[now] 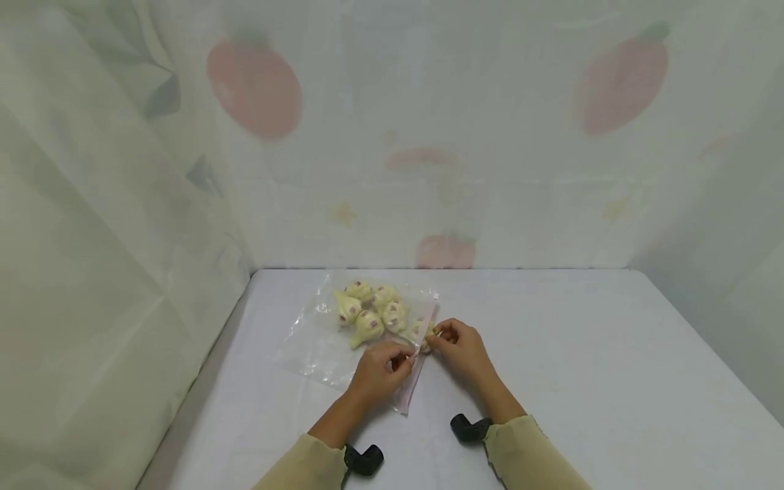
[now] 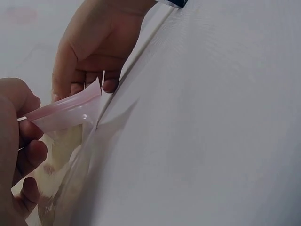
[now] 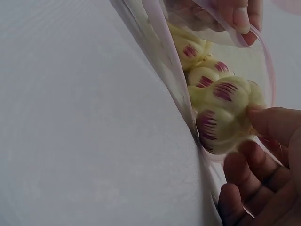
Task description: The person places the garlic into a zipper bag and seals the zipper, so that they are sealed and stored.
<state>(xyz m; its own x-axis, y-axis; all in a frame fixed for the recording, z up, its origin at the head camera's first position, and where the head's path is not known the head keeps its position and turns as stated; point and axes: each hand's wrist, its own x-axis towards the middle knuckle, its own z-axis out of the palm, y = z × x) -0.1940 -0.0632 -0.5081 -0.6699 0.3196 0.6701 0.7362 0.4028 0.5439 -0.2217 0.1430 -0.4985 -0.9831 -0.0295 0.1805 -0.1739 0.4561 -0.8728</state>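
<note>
Pinching the pink zip strip of a clear plastic bag (image 1: pixel 318 340), the left hand (image 1: pixel 380 371) has thumb and fingers curled on the bag's open edge. Right hand (image 1: pixel 462 350) grips a pale yellow garlic bulb (image 3: pixel 221 125) with purple stripes at the bag mouth, fingers curled round it. Bag lies flat on the white table (image 1: pixel 582 367), left of centre, with more garlic bulbs (image 1: pixel 370 309) inside. Printed curtain (image 1: pixel 429 136) behind.

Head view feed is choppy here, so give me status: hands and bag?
Left hand pinches the clear plastic zip bag at its pink strip. Right hand holds a pale yellow garlic-shaped toy at the mouth. Nothing obstructing.
</note>
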